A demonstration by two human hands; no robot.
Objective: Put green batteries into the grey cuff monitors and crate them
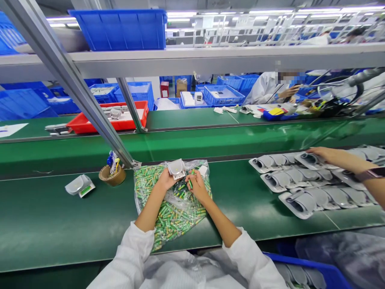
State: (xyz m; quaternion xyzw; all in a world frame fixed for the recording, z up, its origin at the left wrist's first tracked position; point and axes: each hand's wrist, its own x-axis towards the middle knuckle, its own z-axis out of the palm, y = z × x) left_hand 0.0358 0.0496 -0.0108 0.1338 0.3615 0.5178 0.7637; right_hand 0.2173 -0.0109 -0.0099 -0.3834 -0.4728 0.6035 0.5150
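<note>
My left hand (pixel 164 179) is closed around a white wrist blood pressure monitor (pixel 177 167), tilted above the battery bag. Just to its right, my right hand (pixel 197 184) pinches a green battery (pixel 190 183) in bent fingers; whether it holds more than one I cannot tell. Below both hands lies a clear plastic bag (pixel 171 220) full of loose green batteries, its opening near the middle. Over on the left, another monitor (pixel 80 185) rests on the green bench with green batteries showing in its side.
A tape roll (pixel 112 175) holding small items stands beside the metal post (pixel 99 106). Rows of rolled grey cuffs with monitors (pixel 303 176) cover the right, where another person's hand (pixel 323 154) reaches in. Behind are a red tray (pixel 138 110) and an overhead shelf (pixel 210 60).
</note>
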